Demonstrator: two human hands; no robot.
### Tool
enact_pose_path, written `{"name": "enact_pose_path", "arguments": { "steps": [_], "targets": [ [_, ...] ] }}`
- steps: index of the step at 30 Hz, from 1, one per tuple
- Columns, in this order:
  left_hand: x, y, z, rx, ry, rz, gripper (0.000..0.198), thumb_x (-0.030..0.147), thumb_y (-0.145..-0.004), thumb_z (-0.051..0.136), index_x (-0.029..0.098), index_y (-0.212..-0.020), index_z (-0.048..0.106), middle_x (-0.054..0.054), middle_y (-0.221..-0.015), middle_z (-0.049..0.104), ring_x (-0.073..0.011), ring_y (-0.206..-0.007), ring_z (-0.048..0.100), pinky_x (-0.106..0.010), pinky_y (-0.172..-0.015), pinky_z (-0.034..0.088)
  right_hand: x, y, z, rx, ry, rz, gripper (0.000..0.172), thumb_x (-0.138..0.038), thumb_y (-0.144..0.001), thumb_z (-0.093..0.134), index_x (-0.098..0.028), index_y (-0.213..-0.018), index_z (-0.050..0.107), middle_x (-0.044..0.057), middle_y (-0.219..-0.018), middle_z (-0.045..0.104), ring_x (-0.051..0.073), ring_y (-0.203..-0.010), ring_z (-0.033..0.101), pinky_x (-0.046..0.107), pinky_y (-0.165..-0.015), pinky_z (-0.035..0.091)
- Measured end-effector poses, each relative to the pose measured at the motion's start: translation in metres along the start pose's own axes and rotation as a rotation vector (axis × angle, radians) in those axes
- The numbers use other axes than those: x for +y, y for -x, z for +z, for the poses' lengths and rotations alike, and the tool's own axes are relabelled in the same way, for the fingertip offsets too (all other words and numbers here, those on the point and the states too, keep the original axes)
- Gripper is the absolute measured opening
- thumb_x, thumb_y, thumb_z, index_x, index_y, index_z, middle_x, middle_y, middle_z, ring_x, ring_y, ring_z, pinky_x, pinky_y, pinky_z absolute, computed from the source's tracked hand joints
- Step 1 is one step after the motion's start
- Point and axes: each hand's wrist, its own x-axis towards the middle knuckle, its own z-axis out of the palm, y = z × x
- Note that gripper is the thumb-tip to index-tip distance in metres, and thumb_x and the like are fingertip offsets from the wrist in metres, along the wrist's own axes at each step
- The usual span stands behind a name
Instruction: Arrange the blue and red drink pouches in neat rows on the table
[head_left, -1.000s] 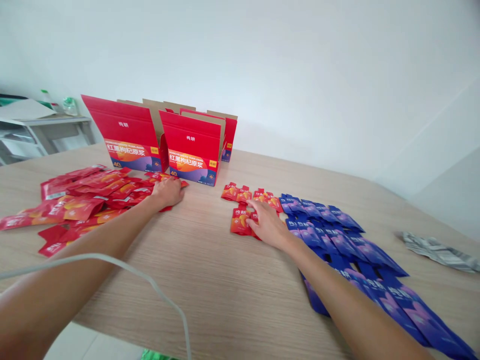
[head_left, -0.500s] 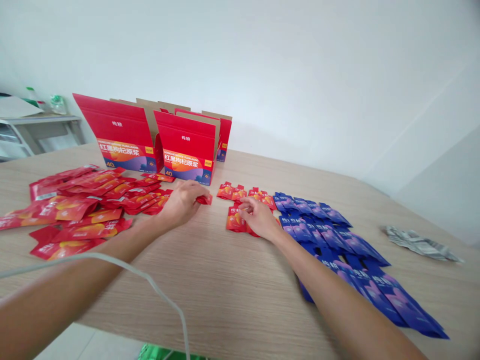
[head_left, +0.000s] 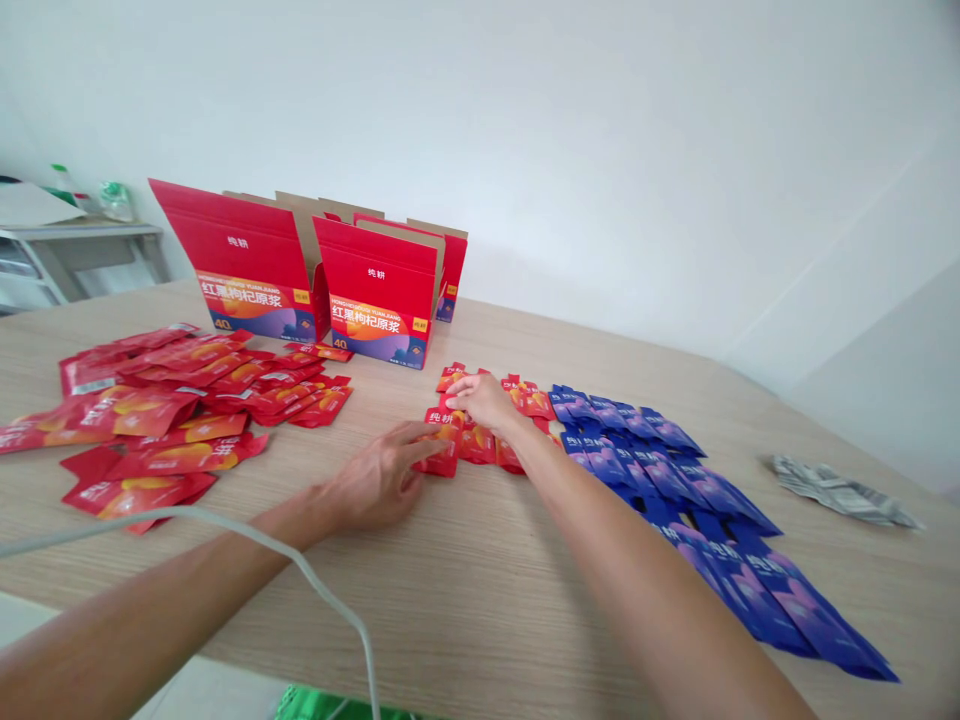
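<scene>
The near edge of the wood-grained surface [head_left: 495, 580] is crossed by both forearms; its pale grain is exposed between the pile of red packets [head_left: 169, 385] and the laid-out rows, and again towards the wall [head_left: 600, 150]. A red packet [head_left: 445, 461] is placed at the left end of the front red row, near the middle of the surface. It is touched by the fingertips of the left hand [head_left: 382, 475], which is partly spread with the forefinger stretched out. The right hand [head_left: 484, 400] is held at the packet's upper end, thumb and forefinger close together; whether anything is pinched cannot be told. To the right, rows of blue packets [head_left: 679, 470] are partly covered by the right forearm; a crumpled striped sheet [head_left: 840, 490] is seen beyond. Boxes [head_left: 379, 325] with raised flaps are stood behind the pile, and the left forearm is crossed by a white cable [head_left: 300, 566]. "纯耕" is printed on packets and boxes; "红黑枸杞原浆" and "40" are read on the box fronts.
</scene>
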Motion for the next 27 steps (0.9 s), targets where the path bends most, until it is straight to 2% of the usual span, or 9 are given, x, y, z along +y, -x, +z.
{"name": "enact_pose_path", "arguments": {
  "steps": [4, 8, 13, 16, 18, 21, 23, 25, 27],
  "targets": [
    [-0.002, -0.002, 0.009, -0.015, 0.002, -0.031, 0.026, 0.016, -0.102, 0.063, 0.019, -0.121, 0.080, -0.015, -0.128, 0.077, -0.0257, -0.118, 0.074, -0.037, -0.104, 0.062, 0.003, -0.012, 0.004, 0.033, 0.182, -0.002, 0.009, -0.018, -0.096, 0.082, -0.014, -0.100, 0.076, 0.002, -0.093, 0.078, 0.015, -0.083, 0.074, 0.031, -0.083, 0.062],
    [-0.008, -0.007, 0.013, -0.043, -0.017, -0.070, 0.028, 0.022, -0.110, 0.054, 0.021, -0.112, 0.082, -0.012, -0.116, 0.078, -0.0226, -0.106, 0.074, -0.033, -0.095, 0.062, 0.004, -0.011, 0.006, 0.020, 0.333, -0.070, 0.003, -0.013, -0.096, 0.079, -0.016, -0.098, 0.078, 0.005, -0.096, 0.081, 0.018, -0.094, 0.078, 0.034, -0.095, 0.061],
    [-0.010, -0.007, 0.019, -0.055, -0.012, -0.085, 0.030, 0.017, -0.110, 0.052, 0.019, -0.109, 0.082, -0.014, -0.119, 0.078, -0.0234, -0.108, 0.075, -0.032, -0.093, 0.061, 0.002, 0.001, 0.001, 0.012, 0.455, -0.186, 0.018, -0.004, -0.093, 0.072, -0.019, -0.095, 0.081, 0.007, -0.098, 0.083, 0.020, -0.098, 0.079, 0.028, -0.092, 0.058],
    [-0.008, -0.007, 0.020, -0.028, -0.032, -0.066, 0.027, 0.019, -0.109, 0.054, 0.018, -0.111, 0.081, -0.015, -0.119, 0.078, -0.0240, -0.108, 0.075, -0.034, -0.095, 0.062, 0.001, 0.009, -0.007, 0.024, 0.489, -0.241, 0.017, -0.006, -0.094, 0.071, -0.019, -0.096, 0.081, 0.007, -0.100, 0.083, 0.021, -0.096, 0.078, 0.029, -0.091, 0.057],
    [-0.014, -0.011, 0.012, -0.012, -0.064, -0.064, 0.024, 0.024, -0.109, 0.058, 0.018, -0.115, 0.080, -0.015, -0.119, 0.078, -0.0255, -0.111, 0.075, -0.038, -0.099, 0.063, 0.000, 0.016, -0.015, 0.044, 0.497, -0.277, 0.013, -0.010, -0.095, 0.072, -0.019, -0.099, 0.081, 0.008, -0.104, 0.083, 0.022, -0.097, 0.077, 0.030, -0.093, 0.057],
    [-0.045, -0.026, -0.017, -0.047, -0.246, -0.224, 0.027, 0.025, -0.107, 0.056, 0.019, -0.119, 0.079, -0.014, -0.127, 0.078, -0.0264, -0.124, 0.072, -0.040, -0.111, 0.059, -0.004, 0.027, -0.029, 0.087, 0.493, -0.318, 0.013, -0.014, -0.097, 0.072, -0.019, -0.106, 0.081, 0.008, -0.108, 0.082, 0.023, -0.100, 0.076, 0.033, -0.095, 0.056],
    [-0.078, -0.039, -0.043, -0.097, -0.405, -0.437, 0.035, 0.021, -0.106, 0.050, 0.018, -0.127, 0.078, -0.013, -0.137, 0.076, -0.0260, -0.134, 0.068, -0.039, -0.119, 0.053, -0.006, 0.036, -0.037, 0.113, 0.480, -0.334, 0.017, -0.014, -0.098, 0.070, -0.019, -0.111, 0.081, 0.009, -0.112, 0.082, 0.023, -0.101, 0.077, 0.033, -0.095, 0.056],
    [-0.114, -0.050, -0.067, -0.117, -0.481, -0.554, 0.040, 0.015, -0.100, 0.050, 0.014, -0.130, 0.076, -0.017, -0.136, 0.075, -0.0317, -0.134, 0.068, -0.045, -0.118, 0.053, -0.009, 0.046, -0.043, 0.123, 0.468, -0.345, 0.019, -0.014, -0.098, 0.070, -0.020, -0.113, 0.080, 0.008, -0.114, 0.082, 0.021, -0.100, 0.077, 0.032, -0.094, 0.056],
    [-0.146, -0.057, -0.082, -0.171, -0.530, -0.658, 0.042, 0.014, -0.092, 0.058, 0.013, -0.129, 0.077, -0.021, -0.130, 0.076, -0.0376, -0.128, 0.070, -0.050, -0.113, 0.056, -0.012, 0.057, -0.047, 0.109, 0.458, -0.368, 0.019, -0.012, -0.097, 0.071, -0.019, -0.111, 0.081, 0.007, -0.112, 0.082, 0.020, -0.098, 0.077, 0.031, -0.093, 0.056]
  ]
}}
